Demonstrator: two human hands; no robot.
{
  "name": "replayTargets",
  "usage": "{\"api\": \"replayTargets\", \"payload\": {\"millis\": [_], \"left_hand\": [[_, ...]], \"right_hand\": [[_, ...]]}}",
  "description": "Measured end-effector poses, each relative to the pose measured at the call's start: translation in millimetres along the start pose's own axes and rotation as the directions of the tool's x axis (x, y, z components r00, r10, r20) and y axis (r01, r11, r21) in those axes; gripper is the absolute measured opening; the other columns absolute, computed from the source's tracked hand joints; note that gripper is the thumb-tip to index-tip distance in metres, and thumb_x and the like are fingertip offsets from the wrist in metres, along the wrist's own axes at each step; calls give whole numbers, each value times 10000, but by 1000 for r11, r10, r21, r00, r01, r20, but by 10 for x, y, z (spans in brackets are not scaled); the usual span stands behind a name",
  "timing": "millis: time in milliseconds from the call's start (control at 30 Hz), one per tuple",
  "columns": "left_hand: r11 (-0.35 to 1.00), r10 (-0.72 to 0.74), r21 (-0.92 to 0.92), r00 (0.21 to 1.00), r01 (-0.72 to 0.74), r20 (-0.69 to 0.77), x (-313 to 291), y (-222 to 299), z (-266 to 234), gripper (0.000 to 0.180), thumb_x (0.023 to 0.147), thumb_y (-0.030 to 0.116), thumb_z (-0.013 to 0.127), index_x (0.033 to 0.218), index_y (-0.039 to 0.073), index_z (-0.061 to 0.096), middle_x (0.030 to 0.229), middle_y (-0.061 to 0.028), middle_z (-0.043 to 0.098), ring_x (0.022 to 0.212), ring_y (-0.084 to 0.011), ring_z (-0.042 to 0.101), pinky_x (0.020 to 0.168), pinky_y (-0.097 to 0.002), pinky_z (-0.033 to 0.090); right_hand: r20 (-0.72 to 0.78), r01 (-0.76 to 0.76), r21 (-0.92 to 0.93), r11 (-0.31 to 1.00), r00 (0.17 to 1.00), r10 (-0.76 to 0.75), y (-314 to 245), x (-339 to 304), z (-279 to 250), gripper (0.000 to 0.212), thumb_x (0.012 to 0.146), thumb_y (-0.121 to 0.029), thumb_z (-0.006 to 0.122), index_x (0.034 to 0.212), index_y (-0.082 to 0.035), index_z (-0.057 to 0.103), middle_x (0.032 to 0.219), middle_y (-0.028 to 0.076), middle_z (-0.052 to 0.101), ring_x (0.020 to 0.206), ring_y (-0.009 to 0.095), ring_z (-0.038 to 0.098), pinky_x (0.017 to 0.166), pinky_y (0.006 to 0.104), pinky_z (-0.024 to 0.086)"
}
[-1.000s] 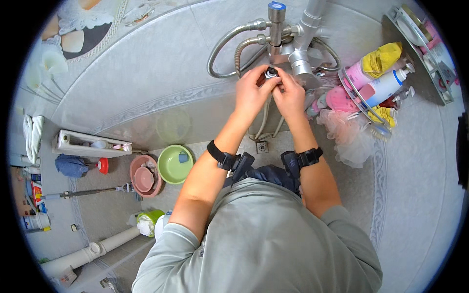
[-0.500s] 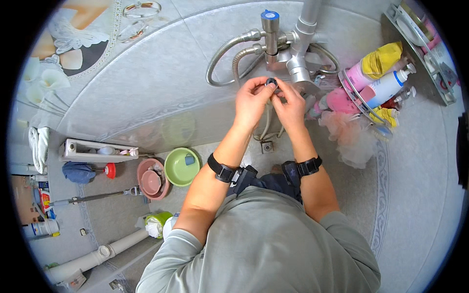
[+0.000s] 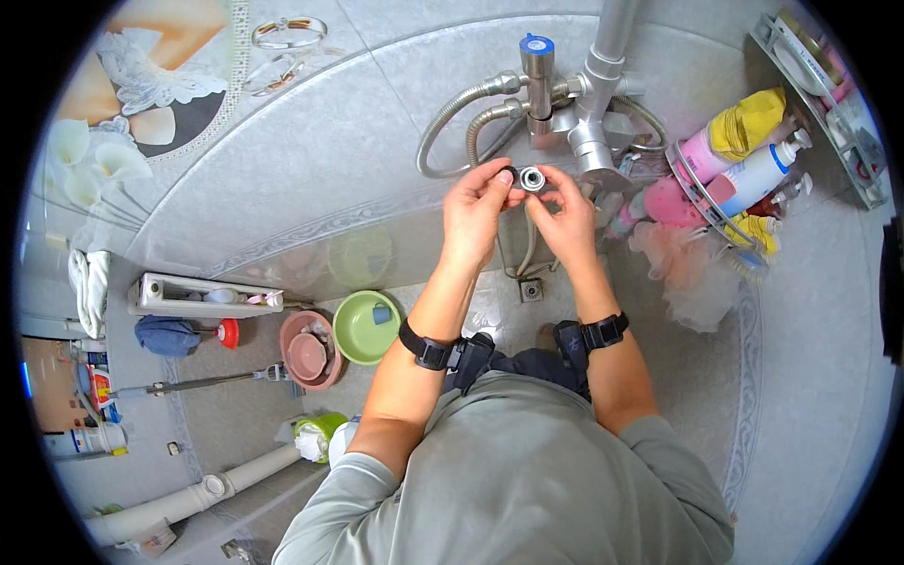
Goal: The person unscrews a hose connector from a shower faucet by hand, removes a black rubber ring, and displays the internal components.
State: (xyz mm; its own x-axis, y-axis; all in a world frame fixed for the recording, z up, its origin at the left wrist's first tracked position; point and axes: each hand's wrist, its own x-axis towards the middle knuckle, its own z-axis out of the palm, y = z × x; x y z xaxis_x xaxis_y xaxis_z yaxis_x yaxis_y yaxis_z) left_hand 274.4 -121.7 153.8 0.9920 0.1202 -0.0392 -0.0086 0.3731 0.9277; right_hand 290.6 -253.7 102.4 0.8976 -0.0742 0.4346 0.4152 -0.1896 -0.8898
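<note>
My right hand [image 3: 565, 215] pinches a shiny round metal hose fitting [image 3: 532, 179], its open end facing up. Beside it, my left hand [image 3: 474, 212] grips a small black round piece [image 3: 510, 175] between thumb and fingers; its exact kind is hard to make out. The two pieces are close together but separate. Below my hands hangs a pale hose [image 3: 530, 247]; whether it joins the fitting is hidden by the hands. Just beyond them is the wall-mounted mixer valve [image 3: 538, 75] with a blue-topped knob and braided metal hoses [image 3: 443, 127].
At right, a wire corner rack [image 3: 702, 188] carries bottles, with a mesh bath puff [image 3: 673, 268] hanging below. A grey metal pipe [image 3: 607, 56] rises beside the valve. On the floor stand a green basin [image 3: 344, 347], pink basins [image 3: 285, 325] and a floor drain [image 3: 531, 290].
My hands have parted slightly, so the metal fitting now shows between them with the black piece apart at its left. The whole view has shifted a little.
</note>
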Motion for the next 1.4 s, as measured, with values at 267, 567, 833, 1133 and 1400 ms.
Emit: {"api": "replayTargets", "payload": {"millis": [267,567,833,1133,1400], "left_hand": [[990,-110,-83,993,112,30,-33,36,39,169,894,116,591,1029,14,599,837,-44,637,707,-106,627,640,-252,543],[995,-75,-57,991,82,109,-22,-25,-136,206,938,245,534,932,40,549,785,-29,593,572,-82,536,516,-235,454],[999,-50,16,997,51,-58,-89,63,32,264,942,132,504,1120,-62,510,882,-105,629,721,-141,628,626,-236,521],[953,34,302,999,-36,12,39,135,147,190,869,143,625,988,-5,647,847,-28,626,716,-76,548,639,-232,455],[950,-45,311,997,25,57,131,130,200,162,838,112,635,957,3,647,811,-19,638,716,-81,559,634,-230,440]], "right_hand": [[41,-5,18,1000,999,4,-21,-11,-20,415,752,-23,685,1148,-36,564,1056,70,625,776,115,609,664,236,497],[-11,16,120,993,1000,-15,13,-23,28,447,753,-91,721,1168,-45,562,1049,81,641,807,135,626,693,256,505],[58,-89,379,921,996,73,60,13,22,430,787,-19,684,1196,-20,552,1098,92,608,890,134,609,736,253,503],[54,-54,278,959,998,40,-27,24,-20,423,781,-19,688,1185,-11,564,1097,102,611,878,125,611,695,242,518],[114,-62,249,967,993,34,1,-27,-35,454,817,32,640,1245,29,489,1129,88,573,899,127,599,744,231,505]]}}
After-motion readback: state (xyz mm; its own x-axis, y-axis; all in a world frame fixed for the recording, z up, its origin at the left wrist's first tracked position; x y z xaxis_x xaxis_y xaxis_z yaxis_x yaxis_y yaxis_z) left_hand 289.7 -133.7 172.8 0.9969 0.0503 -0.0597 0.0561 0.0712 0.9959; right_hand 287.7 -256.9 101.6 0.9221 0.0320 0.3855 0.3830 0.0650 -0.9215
